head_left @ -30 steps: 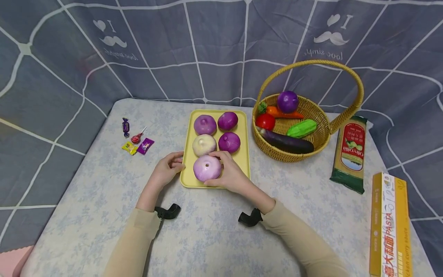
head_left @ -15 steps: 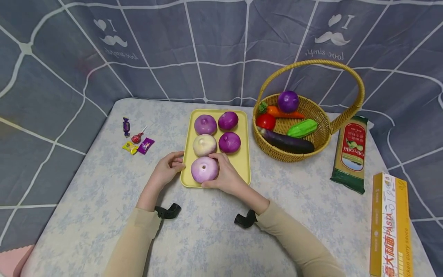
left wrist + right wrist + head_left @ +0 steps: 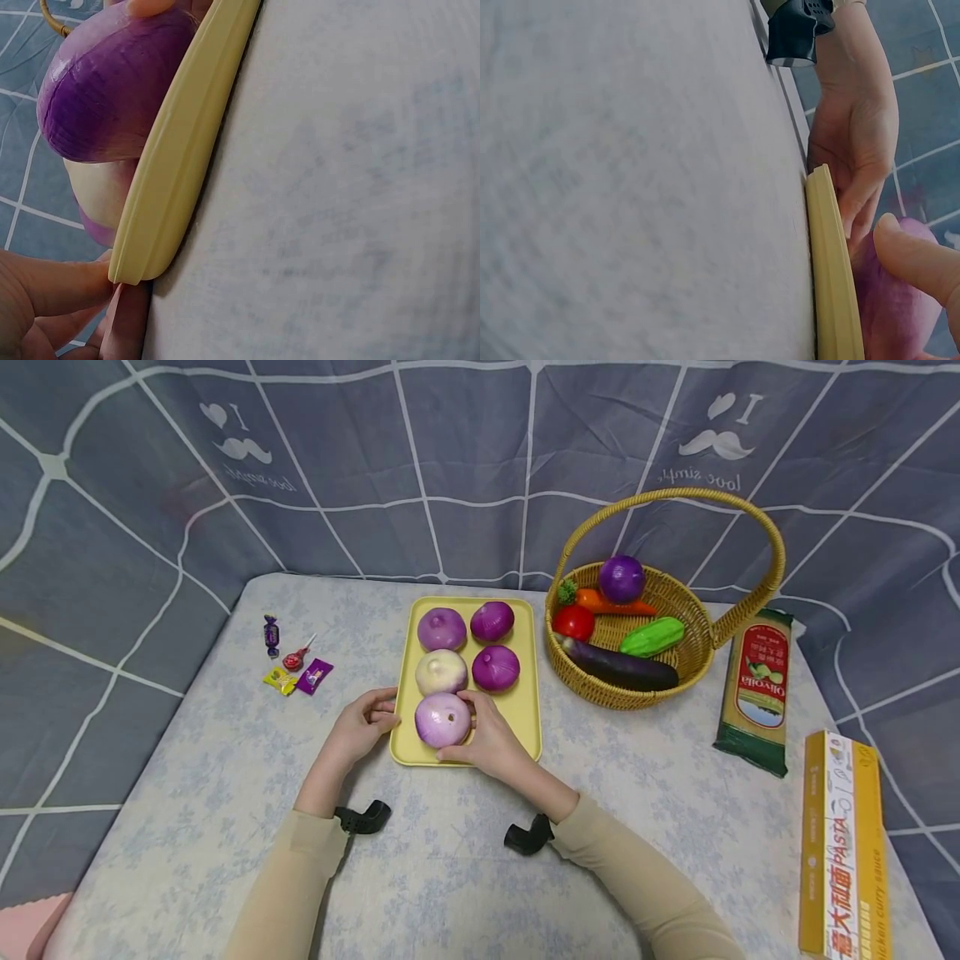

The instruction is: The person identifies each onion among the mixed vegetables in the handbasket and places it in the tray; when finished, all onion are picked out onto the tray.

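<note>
I'm seeing the right hand [image 3: 491,745] cupping the pale purple plastic onion [image 3: 443,719], nudging it further left on the yellow rectangular tray's [image 3: 527,727] near end, while the left hand [image 3: 360,727] is pinching the rim.

Backdrop cloth [image 3: 465,468], far: "I", moustache sign, "love simple", printed at left and right. Green pasta packet [image 3: 753,689], right: red label "Olivoila". Yellow box [image 3: 840,847], near right: "PASTA", Chinese characters, "curry sauce".
</note>
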The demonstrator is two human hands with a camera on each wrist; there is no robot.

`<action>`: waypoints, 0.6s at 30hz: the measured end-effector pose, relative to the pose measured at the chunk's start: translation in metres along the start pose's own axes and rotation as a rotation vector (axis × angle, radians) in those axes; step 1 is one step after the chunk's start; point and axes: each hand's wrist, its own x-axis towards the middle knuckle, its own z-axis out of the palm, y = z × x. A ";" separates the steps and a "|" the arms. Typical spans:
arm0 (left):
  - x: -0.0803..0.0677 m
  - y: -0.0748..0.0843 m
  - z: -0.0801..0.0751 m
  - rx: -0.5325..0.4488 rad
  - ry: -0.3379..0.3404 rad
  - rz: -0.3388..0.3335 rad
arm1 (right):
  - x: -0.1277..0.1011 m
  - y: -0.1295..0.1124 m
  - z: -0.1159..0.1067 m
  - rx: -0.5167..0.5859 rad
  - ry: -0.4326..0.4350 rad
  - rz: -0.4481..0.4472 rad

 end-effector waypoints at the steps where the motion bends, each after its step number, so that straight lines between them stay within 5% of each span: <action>1: 0.000 0.000 0.000 -0.006 -0.001 0.000 | 0.000 0.000 0.000 0.001 0.000 -0.001; 11: 0.000 0.001 0.000 -0.004 -0.011 -0.024 | -0.004 -0.004 -0.006 0.071 -0.020 0.025; 18: 0.001 0.000 -0.001 -0.012 -0.019 -0.045 | -0.008 -0.019 -0.044 0.125 0.064 0.017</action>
